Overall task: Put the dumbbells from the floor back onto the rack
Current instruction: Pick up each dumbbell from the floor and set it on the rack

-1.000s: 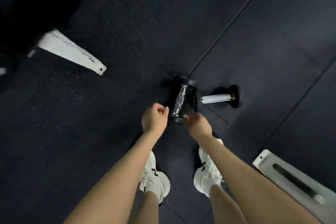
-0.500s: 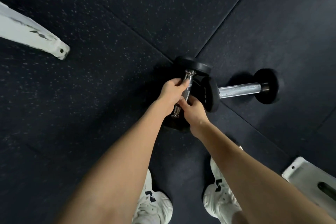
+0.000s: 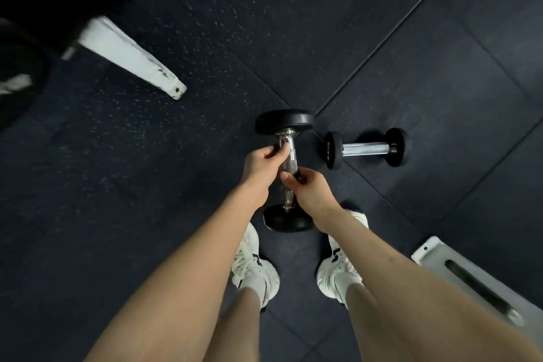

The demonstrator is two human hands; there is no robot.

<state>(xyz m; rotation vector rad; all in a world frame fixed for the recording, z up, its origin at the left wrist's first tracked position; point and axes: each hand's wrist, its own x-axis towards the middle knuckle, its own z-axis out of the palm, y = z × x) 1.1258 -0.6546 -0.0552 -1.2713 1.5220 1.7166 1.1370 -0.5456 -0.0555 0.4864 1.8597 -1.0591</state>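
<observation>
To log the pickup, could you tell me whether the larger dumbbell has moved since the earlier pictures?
Yes. The larger dumbbell has drawn left, away from the smaller dumbbell, which lies as before; a gap now separates them.

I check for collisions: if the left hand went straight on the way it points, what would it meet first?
Probably the far head of the larger dumbbell that the left hand grips; depth is unclear.
</observation>
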